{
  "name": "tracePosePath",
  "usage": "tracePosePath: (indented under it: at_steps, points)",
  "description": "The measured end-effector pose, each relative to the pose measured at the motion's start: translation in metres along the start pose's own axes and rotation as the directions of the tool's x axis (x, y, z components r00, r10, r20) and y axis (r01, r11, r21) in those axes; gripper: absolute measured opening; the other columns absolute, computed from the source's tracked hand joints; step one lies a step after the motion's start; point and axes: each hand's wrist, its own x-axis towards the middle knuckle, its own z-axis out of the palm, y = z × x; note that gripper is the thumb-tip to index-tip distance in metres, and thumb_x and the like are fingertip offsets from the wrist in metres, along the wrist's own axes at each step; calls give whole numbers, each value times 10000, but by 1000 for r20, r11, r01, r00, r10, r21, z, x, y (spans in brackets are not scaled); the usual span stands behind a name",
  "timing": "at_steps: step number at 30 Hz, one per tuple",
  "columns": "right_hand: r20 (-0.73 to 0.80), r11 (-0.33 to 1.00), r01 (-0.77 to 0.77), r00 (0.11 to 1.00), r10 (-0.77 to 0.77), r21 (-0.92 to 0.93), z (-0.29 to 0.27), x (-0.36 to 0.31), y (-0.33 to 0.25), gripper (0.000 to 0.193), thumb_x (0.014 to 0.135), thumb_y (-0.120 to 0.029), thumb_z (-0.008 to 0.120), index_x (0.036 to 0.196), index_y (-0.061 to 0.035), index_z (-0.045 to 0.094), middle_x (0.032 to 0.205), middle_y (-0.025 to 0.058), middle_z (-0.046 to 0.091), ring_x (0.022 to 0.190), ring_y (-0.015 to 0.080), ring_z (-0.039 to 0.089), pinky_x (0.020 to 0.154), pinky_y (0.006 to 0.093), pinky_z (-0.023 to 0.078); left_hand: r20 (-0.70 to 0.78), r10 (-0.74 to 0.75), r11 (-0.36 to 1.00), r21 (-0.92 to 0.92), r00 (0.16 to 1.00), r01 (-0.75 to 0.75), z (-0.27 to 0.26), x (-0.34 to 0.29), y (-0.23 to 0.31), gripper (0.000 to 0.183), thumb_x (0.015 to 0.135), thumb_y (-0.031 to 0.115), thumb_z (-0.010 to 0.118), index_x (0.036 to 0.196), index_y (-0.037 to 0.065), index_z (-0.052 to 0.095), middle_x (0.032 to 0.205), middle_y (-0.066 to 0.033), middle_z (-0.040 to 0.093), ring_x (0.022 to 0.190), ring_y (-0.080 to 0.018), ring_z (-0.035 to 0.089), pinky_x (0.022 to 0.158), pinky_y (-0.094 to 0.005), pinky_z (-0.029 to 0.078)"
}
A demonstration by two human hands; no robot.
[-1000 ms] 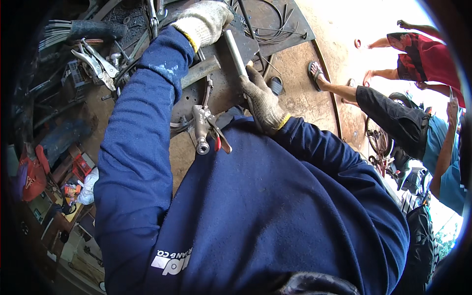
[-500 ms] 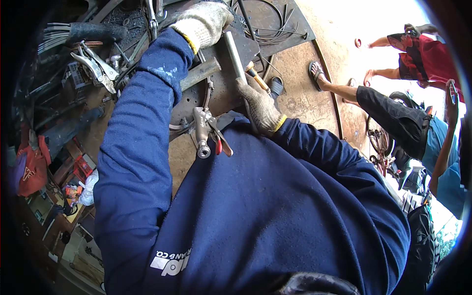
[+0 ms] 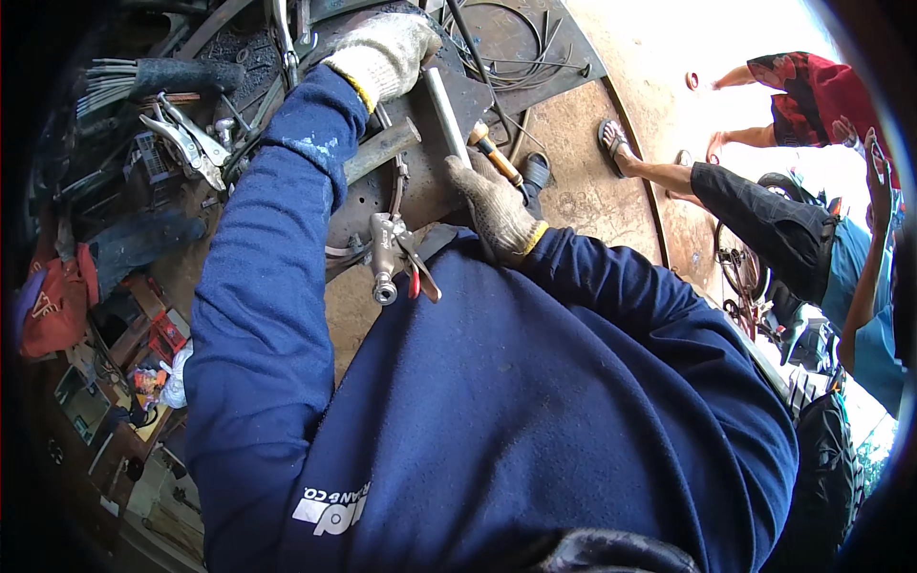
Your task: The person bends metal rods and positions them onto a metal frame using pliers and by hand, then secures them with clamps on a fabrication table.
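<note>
Gripping the lower end of a silver tube (image 3: 445,113) near the right edge of the metal surface (image 3: 489,93), your gloved right hand (image 3: 499,205) stays apart from your gloved left hand (image 3: 384,57), its grip impossible to tell, toward the far edge, with locking pliers (image 3: 385,250) at the near edge.

Wire (image 3: 537,67) lies on the tabletop (image 3: 579,46) behind the tube (image 3: 444,110), with locking pliers (image 3: 384,244) in front.

Bright daylight (image 3: 669,38) whitens part of the brown floor (image 3: 587,196).
</note>
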Motion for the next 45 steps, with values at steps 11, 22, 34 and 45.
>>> tracePosePath:
  at_steps: [11, 22, 34, 45]
  points:
    - [5, 838, -163, 981, 193, -521, -62, -35, -96, 514, 1030, -457, 621, 1294, -17, 650, 735, -13, 580, 584, 70, 547, 510, 259, 453, -108, 28, 998, -47, 994, -33, 10, 2, -9, 155, 799, 61, 723, 947, 104, 711, 1015, -127, 690, 996, -364, 671, 846, -450, 543]
    - [-152, 804, -173, 983, 104, -569, -227, 28, -95, 467, 1069, -363, 510, 1369, -20, 612, 691, 0, 558, 548, 123, 556, 480, 289, 458, -263, -136, 982, -166, 955, 94, -29, -32, 3, 381, 862, 0, 534, 1211, 67, 671, 1184, -160, 682, 1156, -350, 643, 1036, -409, 515]
    - [11, -231, -36, 980, -199, -972, -203, 267, -97, 322, 955, -233, 597, 1264, -217, 685, 1200, 128, 725, 1172, 326, 681, 966, 452, 550, -205, -384, 895, -321, 900, 309, -111, -163, 88, 151, 836, -29, 695, 986, -14, 694, 1068, -136, 726, 1002, -339, 701, 826, -426, 590]
    - [390, 431, 509, 857, -337, -745, -69, 103, -166, 606, 935, -598, 665, 1135, -33, 749, 1107, 195, 749, 1019, 298, 735, 902, 405, 579, -209, -704, 661, -541, 679, 519, -85, -195, 103, 180, 858, -7, 690, 1034, 16, 719, 1035, -146, 743, 968, -316, 715, 837, -399, 582]
